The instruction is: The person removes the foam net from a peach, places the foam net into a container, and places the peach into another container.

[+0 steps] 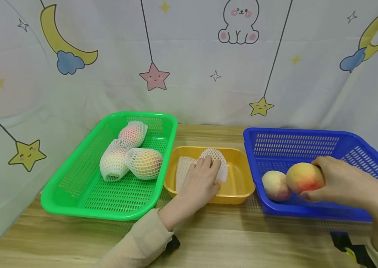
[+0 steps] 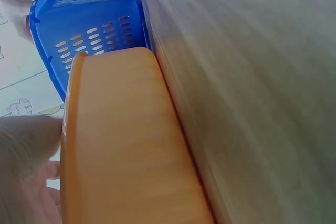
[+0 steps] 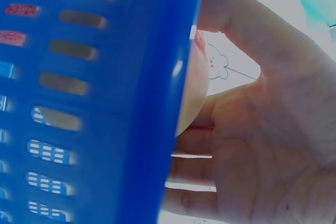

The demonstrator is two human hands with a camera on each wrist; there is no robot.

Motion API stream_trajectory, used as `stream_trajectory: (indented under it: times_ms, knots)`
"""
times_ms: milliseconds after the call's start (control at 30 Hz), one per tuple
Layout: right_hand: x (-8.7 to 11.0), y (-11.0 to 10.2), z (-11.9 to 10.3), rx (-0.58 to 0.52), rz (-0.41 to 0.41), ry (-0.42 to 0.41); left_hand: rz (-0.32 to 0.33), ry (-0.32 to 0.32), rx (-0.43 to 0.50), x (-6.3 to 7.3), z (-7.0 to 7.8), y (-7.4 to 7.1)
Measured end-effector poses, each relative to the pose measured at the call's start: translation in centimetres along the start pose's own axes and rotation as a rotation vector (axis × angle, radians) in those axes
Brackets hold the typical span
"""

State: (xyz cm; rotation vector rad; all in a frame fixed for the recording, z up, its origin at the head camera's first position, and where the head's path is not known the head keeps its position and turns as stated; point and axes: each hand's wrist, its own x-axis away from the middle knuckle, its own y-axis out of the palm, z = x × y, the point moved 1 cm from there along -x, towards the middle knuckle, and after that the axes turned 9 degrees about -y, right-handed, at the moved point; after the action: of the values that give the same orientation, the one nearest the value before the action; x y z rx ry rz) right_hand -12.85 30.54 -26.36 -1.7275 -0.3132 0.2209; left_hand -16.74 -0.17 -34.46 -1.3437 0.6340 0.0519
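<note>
My right hand grips a yellow-red peach over the blue basket; in the right wrist view the basket's side covers much of that peach. Beside it in the basket lies a paler peach. My left hand reaches into the yellow tray, its fingers on a white foam fruit net. A second foam net lies flat to the left, partly behind that hand. In the left wrist view, the tray's wall hides the fingertips.
A green basket at left holds three peaches in foam nets, one of them a yellowish netted peach. All the containers stand on a wooden table. Behind hangs a patterned white curtain.
</note>
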Motion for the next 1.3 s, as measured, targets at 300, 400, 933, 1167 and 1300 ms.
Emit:
stream_trajectory:
  times_ms: [300,400,933,1167,1300]
  knots:
    - [0.1,0.4,0.9,0.012,-0.048,0.035,-0.162,-0.026,0.058,0.3,0.5,-0.1]
    - [0.1,0.4,1.2,0.007,-0.085,0.056,-0.221,-0.029,0.05,0.4,0.7,-0.1]
    - [-0.5,1.1,2.3,0.037,-0.123,0.025,-0.375,-0.016,0.091,0.5,0.8,0.0]
    - [-0.7,1.2,2.7,0.037,-0.128,0.028,-0.403,-0.007,0.093,0.5,0.8,0.2]
    - [-0.6,1.0,3.1,0.032,-0.153,0.044,-0.394,0.009,0.101,0.5,0.9,0.2]
